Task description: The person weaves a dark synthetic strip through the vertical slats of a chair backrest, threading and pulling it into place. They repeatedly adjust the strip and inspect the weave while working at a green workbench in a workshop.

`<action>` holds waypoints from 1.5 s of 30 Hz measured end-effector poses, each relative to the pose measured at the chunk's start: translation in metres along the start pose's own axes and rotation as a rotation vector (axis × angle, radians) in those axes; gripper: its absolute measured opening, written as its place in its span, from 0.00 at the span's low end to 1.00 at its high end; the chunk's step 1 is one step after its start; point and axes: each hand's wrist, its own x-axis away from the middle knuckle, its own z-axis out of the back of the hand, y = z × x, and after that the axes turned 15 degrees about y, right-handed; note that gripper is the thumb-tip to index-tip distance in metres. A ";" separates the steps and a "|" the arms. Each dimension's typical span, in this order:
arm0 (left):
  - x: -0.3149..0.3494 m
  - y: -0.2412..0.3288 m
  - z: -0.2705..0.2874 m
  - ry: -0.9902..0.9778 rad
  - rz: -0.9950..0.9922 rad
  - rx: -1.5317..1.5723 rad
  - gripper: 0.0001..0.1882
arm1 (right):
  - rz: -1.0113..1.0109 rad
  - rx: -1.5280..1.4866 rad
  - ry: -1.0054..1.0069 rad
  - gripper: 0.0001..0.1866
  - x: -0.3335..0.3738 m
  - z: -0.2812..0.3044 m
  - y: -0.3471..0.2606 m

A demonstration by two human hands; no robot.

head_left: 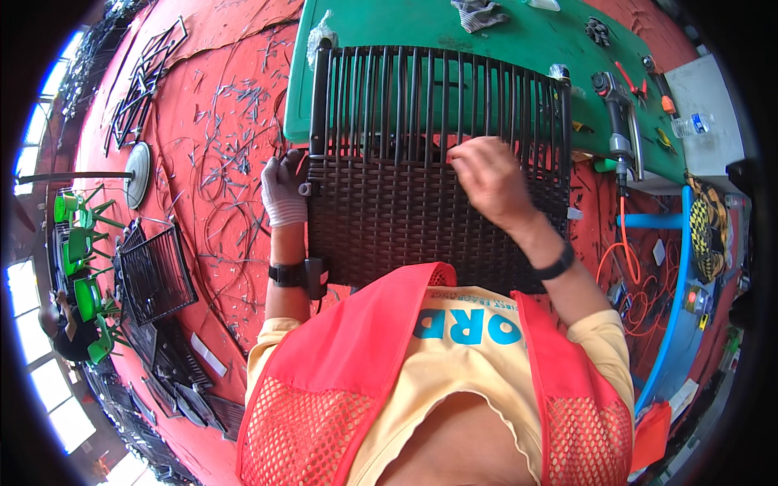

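A dark brown wicker panel (381,211) lies in front of me, its far end over the green table (373,18). Its near part is closely woven, while the far part shows bare parallel slats (413,89). At the panel's left side rail, my left hand (284,190) in a pale knit glove curls its fingers against the frame. My bare right hand (490,178) is over the line where weave meets slats, right of the middle. Its fingers are bent together and slightly blurred; whatever they pinch is too small to make out.
A power tool (619,121) with an orange hose (624,235), red-handled pliers (626,77) and a grey cloth (480,14) lie on the table. A clear bottle (691,125) is farther right. Dark strip scraps (235,154) litter the red floor, with black metal frames (154,271) at left.
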 end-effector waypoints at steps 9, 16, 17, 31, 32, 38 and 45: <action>-0.020 -0.002 -0.001 0.140 0.050 0.326 0.16 | 0.104 0.108 -0.124 0.12 -0.006 -0.065 -0.004; -0.017 -0.007 0.010 0.188 0.224 0.548 0.19 | 0.042 0.117 -0.218 0.19 -0.003 -0.069 -0.008; -0.015 -0.008 0.010 0.194 0.227 0.548 0.19 | 0.045 0.114 -0.229 0.18 -0.003 -0.068 -0.007; -0.012 -0.016 -0.004 0.241 -0.047 0.348 0.22 | -0.186 0.135 -0.657 0.09 -0.042 -0.081 0.007; -0.012 -0.016 -0.003 0.228 -0.035 0.357 0.22 | -0.186 0.143 -0.625 0.08 -0.040 -0.083 0.006; -0.017 -0.021 0.000 0.233 0.066 0.434 0.24 | -0.256 0.165 -0.522 0.09 -0.024 -0.092 0.004; -0.012 -0.022 -0.009 0.449 -0.623 0.054 0.22 | -0.302 0.117 -0.710 0.08 -0.036 -0.087 0.003</action>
